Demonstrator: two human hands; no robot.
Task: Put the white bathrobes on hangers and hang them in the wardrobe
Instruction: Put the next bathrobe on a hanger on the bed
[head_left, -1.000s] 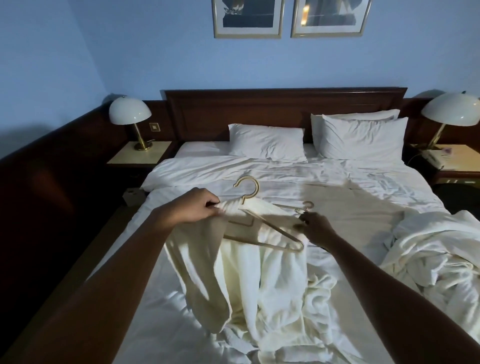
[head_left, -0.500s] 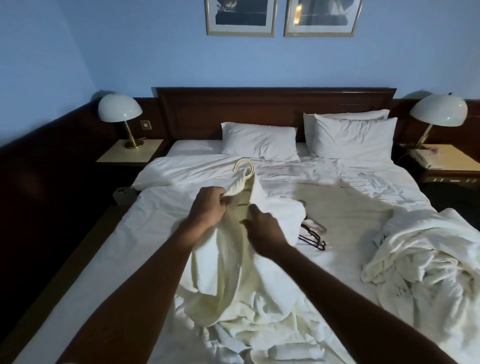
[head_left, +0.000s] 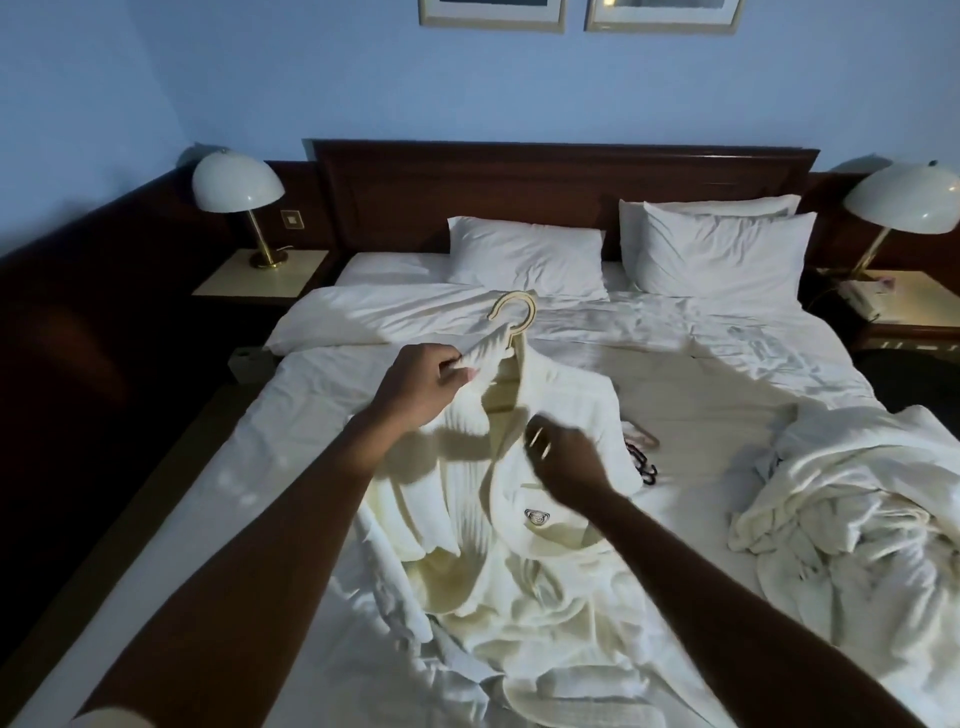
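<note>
left hand (head_left: 423, 387) pinches bathrobe (head_left: 545, 467) collar below hanger (head_left: 514, 317) hook | right hand (head_left: 563, 462) loose, blurred

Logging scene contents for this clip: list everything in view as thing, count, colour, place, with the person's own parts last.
bathrobe on hanger: 1, white with a chest crest, mid-bed, partly lifted
hanger: 1, cream, hook sticking out above the robe collar
second bathrobe: 1, white, heaped on the bed's right side
spare hangers: count unclear, one pale, one dark, on the bed right of the robe
pillows: 3 visible, white, against the headboard
headboard: 1, dark wood
lamps: 2, white shades, brass stems, one per nightstand
telephone: 1, pale, right nightstand
pictures: 2, framed, on the blue wall
left hand: grips the robe collar beside the hook
right hand: blurred, over the robe's lapel
</note>
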